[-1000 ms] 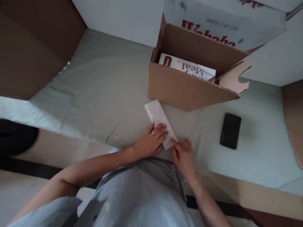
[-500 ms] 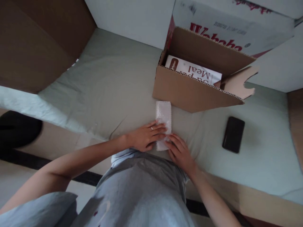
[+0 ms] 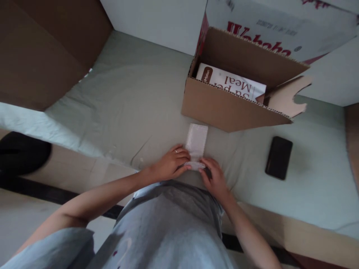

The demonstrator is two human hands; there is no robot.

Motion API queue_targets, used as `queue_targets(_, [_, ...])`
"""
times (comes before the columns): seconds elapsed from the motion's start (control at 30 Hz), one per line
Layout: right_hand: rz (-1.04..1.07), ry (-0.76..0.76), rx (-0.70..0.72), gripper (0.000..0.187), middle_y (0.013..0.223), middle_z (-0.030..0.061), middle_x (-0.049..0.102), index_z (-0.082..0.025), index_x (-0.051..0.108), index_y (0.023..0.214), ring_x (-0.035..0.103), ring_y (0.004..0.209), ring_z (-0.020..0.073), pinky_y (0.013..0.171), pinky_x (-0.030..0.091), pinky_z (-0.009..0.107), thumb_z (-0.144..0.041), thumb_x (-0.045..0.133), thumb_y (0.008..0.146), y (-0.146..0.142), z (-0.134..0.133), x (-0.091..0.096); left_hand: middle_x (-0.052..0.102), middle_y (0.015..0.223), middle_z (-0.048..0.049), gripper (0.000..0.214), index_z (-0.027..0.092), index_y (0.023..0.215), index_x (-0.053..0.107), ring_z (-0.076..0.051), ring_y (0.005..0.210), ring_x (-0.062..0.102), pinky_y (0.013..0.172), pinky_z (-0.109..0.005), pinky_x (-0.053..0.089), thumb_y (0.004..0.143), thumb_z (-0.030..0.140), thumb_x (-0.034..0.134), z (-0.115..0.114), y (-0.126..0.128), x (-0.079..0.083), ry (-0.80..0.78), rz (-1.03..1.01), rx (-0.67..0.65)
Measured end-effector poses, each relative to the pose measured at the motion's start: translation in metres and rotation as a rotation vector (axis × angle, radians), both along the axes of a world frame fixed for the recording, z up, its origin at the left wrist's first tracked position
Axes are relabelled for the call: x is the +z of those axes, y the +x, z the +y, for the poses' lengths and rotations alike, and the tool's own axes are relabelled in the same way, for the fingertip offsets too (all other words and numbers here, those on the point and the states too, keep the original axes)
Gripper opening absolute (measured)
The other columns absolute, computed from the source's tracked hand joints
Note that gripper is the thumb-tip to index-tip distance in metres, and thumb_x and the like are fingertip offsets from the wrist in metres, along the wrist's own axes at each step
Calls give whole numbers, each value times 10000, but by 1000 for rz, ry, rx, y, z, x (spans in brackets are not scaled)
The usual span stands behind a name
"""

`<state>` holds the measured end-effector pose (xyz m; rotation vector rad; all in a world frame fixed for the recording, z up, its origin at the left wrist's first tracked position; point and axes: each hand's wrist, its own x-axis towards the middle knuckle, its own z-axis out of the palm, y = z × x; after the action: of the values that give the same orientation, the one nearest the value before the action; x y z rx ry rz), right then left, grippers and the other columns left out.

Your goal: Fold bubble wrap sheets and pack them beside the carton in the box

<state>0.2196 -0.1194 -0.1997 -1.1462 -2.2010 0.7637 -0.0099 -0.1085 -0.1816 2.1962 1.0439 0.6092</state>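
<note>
A narrow strip of white bubble wrap [image 3: 196, 141] lies on the pale green sheet, its far end pointing at the cardboard box. My left hand [image 3: 171, 166], a ring on one finger, pinches the strip's near end from the left. My right hand [image 3: 213, 177] grips the same end from the right, fingers curled. The near end looks folded or rolled up between both hands.
An open cardboard box [image 3: 224, 108] holds a white carton printed "Super Meal" [image 3: 232, 83]. A black phone [image 3: 278, 157] lies to the right. A large brown board [image 3: 42, 48] stands at the far left. The sheet's bare part [image 3: 117, 101] spreads leftward.
The strip turned from slanting left to pointing straight at the box. My hands went from lying flat on it to pinching and curling up its near end.
</note>
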Motion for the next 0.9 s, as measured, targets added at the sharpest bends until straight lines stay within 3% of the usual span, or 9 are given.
queue_targets(0.2, [58, -17, -76, 538, 1102, 111, 599, -262, 321, 1392, 615, 940, 215, 830, 539, 420, -238, 511, 890, -2, 3, -8, 696, 1029, -73, 279, 148, 1166, 546, -179, 924, 636, 1070, -455, 347, 926, 265, 464, 7, 12, -8, -21, -70, 249])
queue_targets(0.33, [-28, 162, -90, 544, 1239, 121, 518, -286, 371, 1364, 505, 1168, 273, 945, 464, 498, -265, 572, 859, -4, 9, 2, 705, 999, -59, 246, 156, 1118, 565, -150, 757, 644, 1052, -451, 370, 906, 211, 454, 15, 18, -8, -56, -90, 327])
queue_targets(0.47, [-230, 304, 42, 509, 1381, 106, 441, -278, 446, 1318, 334, 1334, 305, 1034, 380, 528, -281, 605, 835, -6, 11, 6, 699, 834, -29, 264, 150, 1087, 595, -141, 662, 612, 935, -382, 466, 857, 144, 466, 25, 20, 1, -169, -65, 403])
queue_targets(0.6, [-324, 327, 74, 449, 1356, 99, 508, -238, 452, 1324, 356, 1332, 272, 1048, 359, 510, -214, 502, 878, -11, 17, 4, 652, 674, -7, 252, 128, 1026, 634, -155, 672, 609, 859, -348, 493, 828, 106, 480, 36, 23, 7, -238, 1, 429])
queue_targets(0.77, [-371, 338, 186, 378, 1215, 122, 606, -157, 508, 1255, 474, 1232, 246, 1089, 314, 499, -182, 449, 883, -18, 31, 9, 689, 765, -38, 218, 132, 990, 657, -162, 746, 639, 825, -319, 497, 856, 145, 484, 42, 23, 12, -282, 46, 387])
queue_targets(0.83, [-364, 334, 177, 352, 1157, 123, 628, -146, 533, 1217, 510, 1181, 243, 1093, 312, 499, -183, 458, 875, -19, 34, 10, 702, 853, -60, 256, 132, 1071, 631, -168, 787, 647, 804, -315, 507, 891, 185, 456, 41, 18, 12, -223, 13, 382])
queue_targets(0.9, [-347, 322, 142, 337, 1134, 126, 628, -142, 548, 1189, 515, 1162, 248, 1084, 328, 500, -178, 471, 862, -19, 33, 9, 689, 997, -97, 302, 123, 1149, 592, -201, 942, 634, 863, -354, 498, 906, 189, 426, 40, 10, 9, -68, -7, 358])
